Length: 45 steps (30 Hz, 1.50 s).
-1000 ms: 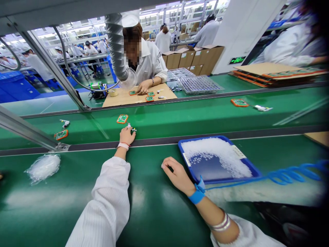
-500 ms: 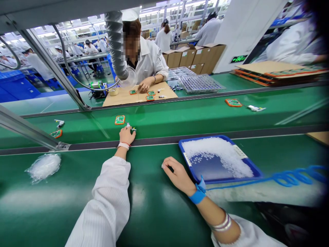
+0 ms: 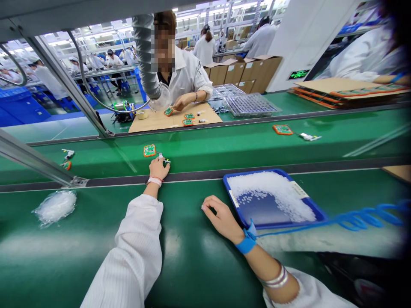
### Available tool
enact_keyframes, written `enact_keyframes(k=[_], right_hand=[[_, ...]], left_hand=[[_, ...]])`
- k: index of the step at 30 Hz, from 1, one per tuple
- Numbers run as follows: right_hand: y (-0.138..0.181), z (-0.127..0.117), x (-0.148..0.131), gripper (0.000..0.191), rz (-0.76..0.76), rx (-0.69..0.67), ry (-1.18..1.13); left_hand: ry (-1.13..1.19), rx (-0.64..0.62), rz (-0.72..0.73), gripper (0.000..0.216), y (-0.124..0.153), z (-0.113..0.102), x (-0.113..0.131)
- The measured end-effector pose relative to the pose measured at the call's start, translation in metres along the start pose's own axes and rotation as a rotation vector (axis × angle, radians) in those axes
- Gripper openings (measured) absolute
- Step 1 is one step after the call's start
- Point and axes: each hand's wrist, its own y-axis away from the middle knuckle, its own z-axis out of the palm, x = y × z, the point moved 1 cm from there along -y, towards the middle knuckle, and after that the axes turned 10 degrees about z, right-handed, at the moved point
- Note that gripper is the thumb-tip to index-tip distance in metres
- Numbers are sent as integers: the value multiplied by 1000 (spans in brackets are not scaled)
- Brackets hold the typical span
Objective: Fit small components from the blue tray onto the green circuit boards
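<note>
My left hand (image 3: 158, 168) reaches out over the near edge of the green conveyor belt (image 3: 224, 147), fingers closed on a small white connector part (image 3: 163, 159). An orange-framed circuit board (image 3: 149, 150) lies on the belt just left of that hand, not touched. My right hand (image 3: 220, 217) rests on the green bench with its fingers curled under, a blue wrist strap (image 3: 246, 241) on the wrist. It sits beside the blue tray (image 3: 316, 210) of small clear plastic pieces.
A clear bag of parts (image 3: 54, 206) lies at the left. More boards (image 3: 282, 129) and white parts ride the belt. Across it a person in white holds a board over a cardboard sheet (image 3: 154, 122). A blue coiled cord (image 3: 362, 218) runs right.
The boards and white parts on the belt have drifted left. The person opposite has lifted a board off the cardboard. My own hands have stayed put.
</note>
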Motion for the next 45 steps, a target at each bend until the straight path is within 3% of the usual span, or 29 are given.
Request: enact_keyframes(k=[39, 43, 45], right_hand=[[0, 1, -1, 21, 14, -10, -35], [1, -6, -9, 20, 22, 16, -74], [1, -24, -12, 16, 20, 78, -86]], left_hand=[[24, -34, 133, 49, 2, -7, 8], [147, 22, 294, 45, 16, -14, 29], [252, -40, 458, 51, 32, -15, 47]])
